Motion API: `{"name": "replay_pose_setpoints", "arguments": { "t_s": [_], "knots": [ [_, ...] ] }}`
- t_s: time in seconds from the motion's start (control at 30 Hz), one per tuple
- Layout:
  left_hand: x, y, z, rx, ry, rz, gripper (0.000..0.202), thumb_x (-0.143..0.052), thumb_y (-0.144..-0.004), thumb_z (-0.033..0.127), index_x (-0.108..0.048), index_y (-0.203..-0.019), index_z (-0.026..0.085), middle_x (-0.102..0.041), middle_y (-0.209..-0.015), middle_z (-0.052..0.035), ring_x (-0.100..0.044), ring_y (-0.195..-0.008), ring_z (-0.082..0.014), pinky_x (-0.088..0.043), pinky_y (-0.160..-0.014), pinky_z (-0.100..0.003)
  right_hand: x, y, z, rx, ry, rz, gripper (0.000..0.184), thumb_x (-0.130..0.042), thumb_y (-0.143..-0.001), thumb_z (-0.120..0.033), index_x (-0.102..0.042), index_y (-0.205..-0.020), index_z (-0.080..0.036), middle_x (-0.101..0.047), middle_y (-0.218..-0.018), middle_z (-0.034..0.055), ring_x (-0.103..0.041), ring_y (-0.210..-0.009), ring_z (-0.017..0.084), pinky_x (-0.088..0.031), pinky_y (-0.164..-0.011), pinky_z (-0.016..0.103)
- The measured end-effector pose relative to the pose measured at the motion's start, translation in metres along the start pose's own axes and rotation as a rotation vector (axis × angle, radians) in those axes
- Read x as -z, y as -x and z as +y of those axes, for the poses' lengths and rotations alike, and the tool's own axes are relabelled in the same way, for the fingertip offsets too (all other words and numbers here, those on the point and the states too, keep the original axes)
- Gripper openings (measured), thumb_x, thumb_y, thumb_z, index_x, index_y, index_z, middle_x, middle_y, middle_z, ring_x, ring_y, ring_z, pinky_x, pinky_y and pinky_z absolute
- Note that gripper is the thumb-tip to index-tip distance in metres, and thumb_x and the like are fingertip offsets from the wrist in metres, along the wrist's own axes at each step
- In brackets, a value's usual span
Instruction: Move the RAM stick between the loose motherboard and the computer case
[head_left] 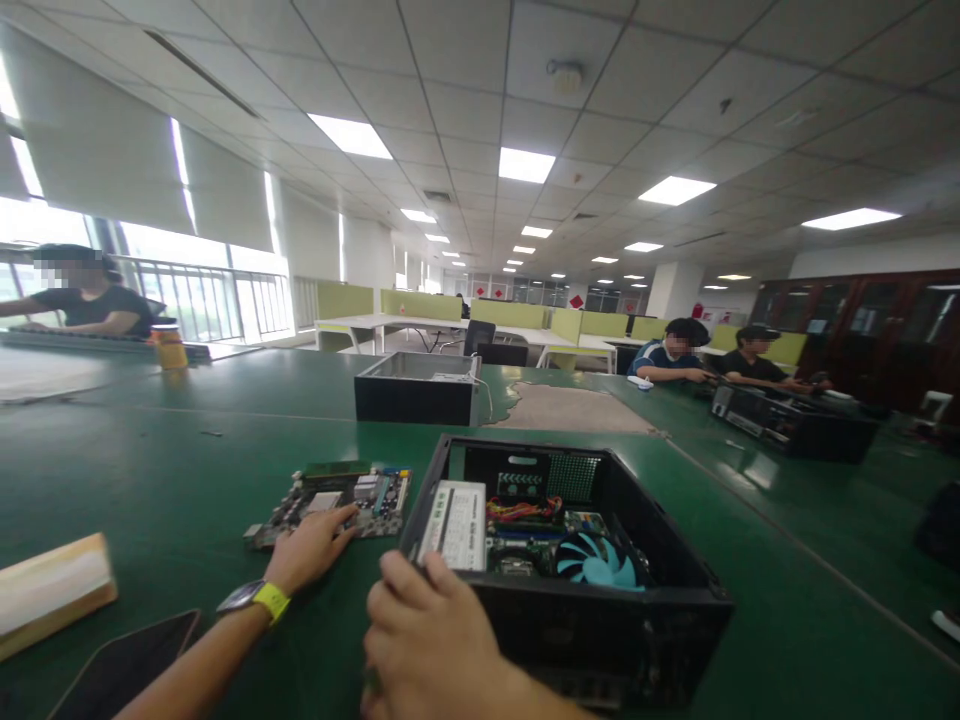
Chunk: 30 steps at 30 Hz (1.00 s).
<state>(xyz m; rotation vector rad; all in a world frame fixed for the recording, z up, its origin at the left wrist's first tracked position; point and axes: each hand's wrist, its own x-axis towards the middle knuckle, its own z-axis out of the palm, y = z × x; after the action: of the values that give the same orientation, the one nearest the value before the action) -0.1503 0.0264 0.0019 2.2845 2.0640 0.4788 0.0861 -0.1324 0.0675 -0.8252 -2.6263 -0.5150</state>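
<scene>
A bare motherboard (375, 515) with a green memory stick lies flat on the green table, left of an open black computer case (585, 630). My left hand (315, 545), with a watch on its wrist, rests on the board's near edge, thumb and fingers apart. Curled over the case's near left corner is my right hand (431, 630); its palm side is hidden. Inside the case are a labelled power supply (456, 525) just beyond my right fingers, a cyan fan (596, 562), coloured cables (525, 510) and another circuit board, partly covered.
Another black case part (416, 400) stands farther back, beside a torn patch (577, 408) in the table covering. A yellowish box (56, 590) and a dark flat object (127, 665) lie at left. Across the table, people work near another computer case (795, 420) at right.
</scene>
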Motion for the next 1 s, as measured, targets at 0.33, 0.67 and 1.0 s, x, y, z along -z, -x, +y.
{"name": "replay_pose_setpoints", "arguments": {
  "t_s": [0.33,0.67,1.0],
  "knots": [
    [0.008,0.113,0.143,-0.315,0.066,-0.228,0.032,-0.046,-0.08,0.039,-0.059,-0.109,0.036,-0.059,-0.114,-0.004,-0.048,-0.108,-0.0288,-0.034,-0.088,-0.047,-0.003,0.077,0.174,-0.605,0.261,-0.132,0.027,-0.037,-0.089,-0.025,-0.063,-0.092,-0.02,-0.059,-0.113,0.0064,-0.03,-0.128,0.022,0.003,-0.109,0.047],
    [0.008,0.076,0.167,-0.356,0.252,-0.066,0.05,-0.042,-0.083,0.042,-0.045,-0.129,0.024,-0.048,-0.127,-0.0088,-0.046,-0.113,-0.0242,-0.036,-0.095,-0.038,-0.031,0.096,0.142,-1.15,-0.157,-0.111,0.036,-0.024,-0.091,-0.027,-0.056,-0.105,-0.026,-0.063,-0.101,0.0026,-0.058,-0.087,0.016,-0.04,-0.071,0.025],
    [-0.025,0.031,0.13,-0.293,0.476,-0.194,0.021,-0.042,-0.079,0.022,-0.059,-0.091,0.019,-0.065,-0.09,-0.0011,-0.058,-0.086,-0.0151,-0.043,-0.081,-0.025,-0.072,0.096,0.101,-1.061,-0.141,-0.197,0.032,-0.032,-0.092,-0.036,-0.061,-0.104,-0.03,-0.062,-0.104,0.0014,-0.055,-0.096,0.016,-0.04,-0.076,0.025]
  ]
}}
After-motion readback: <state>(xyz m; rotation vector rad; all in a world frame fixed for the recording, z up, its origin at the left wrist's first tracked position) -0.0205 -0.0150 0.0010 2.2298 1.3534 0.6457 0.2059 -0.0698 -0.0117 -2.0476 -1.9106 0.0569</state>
